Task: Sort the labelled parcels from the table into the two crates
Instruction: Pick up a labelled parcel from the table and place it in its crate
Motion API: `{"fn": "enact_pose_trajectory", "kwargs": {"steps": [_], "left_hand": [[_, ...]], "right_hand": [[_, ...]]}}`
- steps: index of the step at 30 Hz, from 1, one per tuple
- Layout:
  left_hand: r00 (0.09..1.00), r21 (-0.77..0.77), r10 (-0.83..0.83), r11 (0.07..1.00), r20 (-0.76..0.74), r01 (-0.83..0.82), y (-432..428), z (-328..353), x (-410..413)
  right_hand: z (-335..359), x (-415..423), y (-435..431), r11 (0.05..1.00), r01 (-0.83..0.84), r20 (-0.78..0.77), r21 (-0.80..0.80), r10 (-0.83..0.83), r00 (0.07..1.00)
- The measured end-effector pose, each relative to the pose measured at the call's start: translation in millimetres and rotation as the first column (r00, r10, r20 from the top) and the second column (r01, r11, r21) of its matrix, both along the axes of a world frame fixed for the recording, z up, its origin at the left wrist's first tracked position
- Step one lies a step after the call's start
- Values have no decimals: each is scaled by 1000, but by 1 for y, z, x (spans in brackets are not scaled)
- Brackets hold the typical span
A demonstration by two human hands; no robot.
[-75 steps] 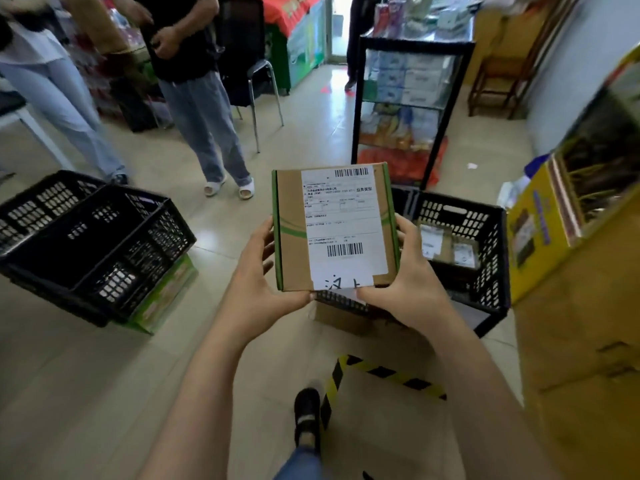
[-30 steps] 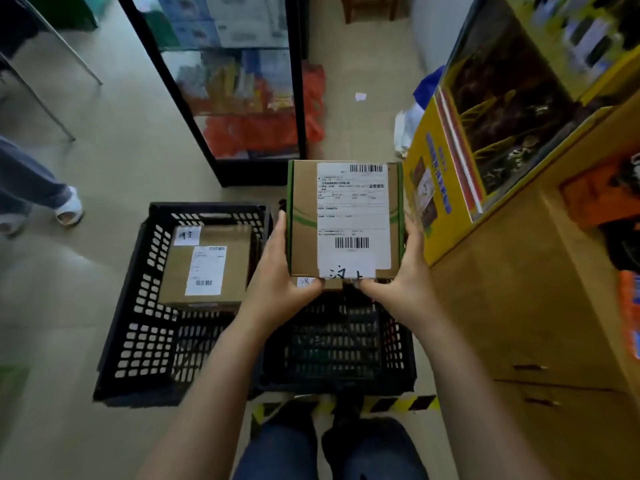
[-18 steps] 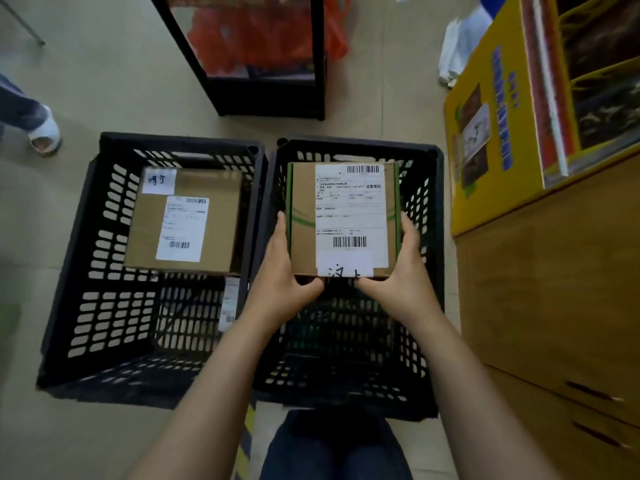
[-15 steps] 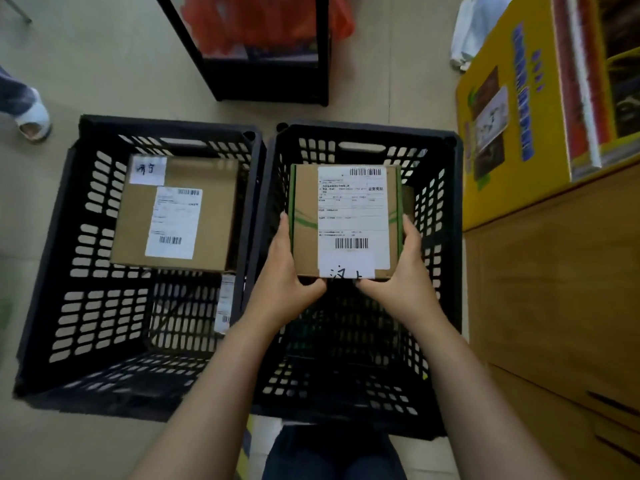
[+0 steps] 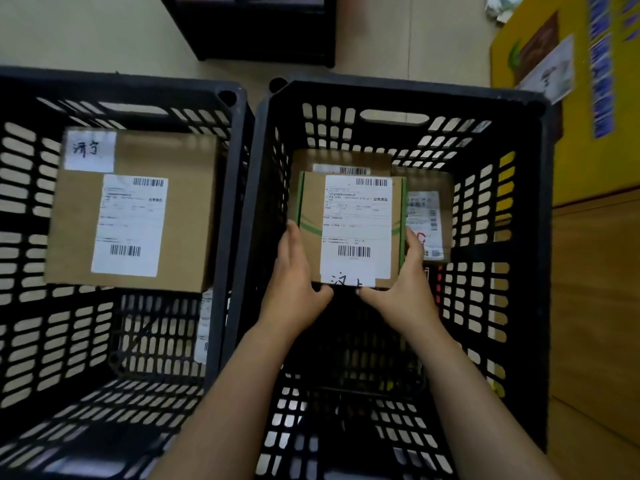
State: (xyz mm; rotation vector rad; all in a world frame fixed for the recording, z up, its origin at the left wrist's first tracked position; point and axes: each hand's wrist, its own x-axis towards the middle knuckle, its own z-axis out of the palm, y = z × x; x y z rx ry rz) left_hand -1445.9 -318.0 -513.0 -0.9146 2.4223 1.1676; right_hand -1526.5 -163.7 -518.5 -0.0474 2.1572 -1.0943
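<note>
A small brown parcel (image 5: 351,230) with green edge stripes and a white shipping label sits low inside the right black crate (image 5: 526,216). My left hand (image 5: 294,282) grips its left side and my right hand (image 5: 401,285) grips its right side. Under and behind it lie two more labelled parcels: one (image 5: 343,160) peeks out at the far side, another (image 5: 429,216) shows to the right. The left black crate (image 5: 228,202) holds a larger brown parcel (image 5: 131,209) with a shipping label and a handwritten tag.
The two crates stand side by side on a beige tiled floor. A black shelf base (image 5: 263,36) is just beyond them. A yellow printed box (image 5: 581,98) and a wooden cabinet (image 5: 595,306) close off the right side.
I have turned from the room toward the two crates and leaned over them. Both hands have lowered the green-striped parcel down into the right crate, onto the parcels lying there.
</note>
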Motion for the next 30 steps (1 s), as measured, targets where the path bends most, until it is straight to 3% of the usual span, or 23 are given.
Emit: {"fn": "enact_pose_trajectory", "kwargs": {"steps": [11, 15, 18, 21, 30], "left_hand": [[993, -147, -120, 982, -9, 117, -24, -6, -38], [975, -228, -220, 950, -13, 212, -25, -13, -43], [966, -262, -257, 933, -1, 248, -27, -15, -43], [958, -293, -287, 914, 25, 282, -27, -15, -42], [940, -235, -299, 913, 167, 332, -31, 10, -56]], "right_hand": [[-9, -36, -41, 999, -21, -106, 49, 26, 994], [-11, -38, -44, 985, -133, -217, 110, 154, 964], [-10, -39, -46, 934, -252, -278, 254, 320, 906], [-9, -38, -48, 826, -365, -309, 430, 515, 800], [18, -48, -59, 705, -453, -170, 546, 623, 764]]}}
